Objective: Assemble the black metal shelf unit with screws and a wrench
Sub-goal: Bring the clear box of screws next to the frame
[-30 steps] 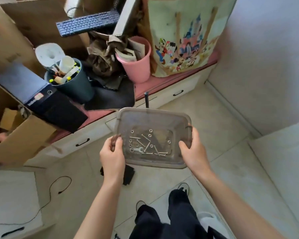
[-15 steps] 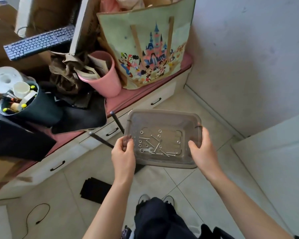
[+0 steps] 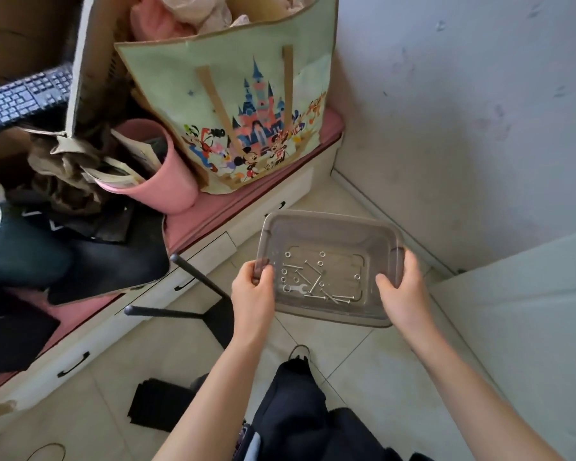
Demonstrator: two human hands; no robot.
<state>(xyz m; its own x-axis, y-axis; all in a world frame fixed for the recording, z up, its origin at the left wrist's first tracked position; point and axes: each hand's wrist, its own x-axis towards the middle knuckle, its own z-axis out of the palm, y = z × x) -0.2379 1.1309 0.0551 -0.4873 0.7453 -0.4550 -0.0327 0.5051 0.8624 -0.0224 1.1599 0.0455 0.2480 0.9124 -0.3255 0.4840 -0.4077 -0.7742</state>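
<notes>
I hold a clear plastic tub in the air above the tiled floor. My left hand grips its left rim and my right hand grips its right rim. On the tub's bottom lie several screws, several washers and a small silver wrench. Below and left of the tub, a black metal shelf part lies on the floor with two black legs sticking out. A flat black panel lies on the floor nearer me.
A low white drawer bench with a pink top runs along the left. It carries a cartoon-print bag, a pink bin, cardboard boxes, a keyboard and dark bags. A grey wall stands at the right. My feet show below.
The view has swung to the right and the tub moved with it toward the wall corner. The black shelf part and its legs came into view on the floor. Both hands keep their grip.
</notes>
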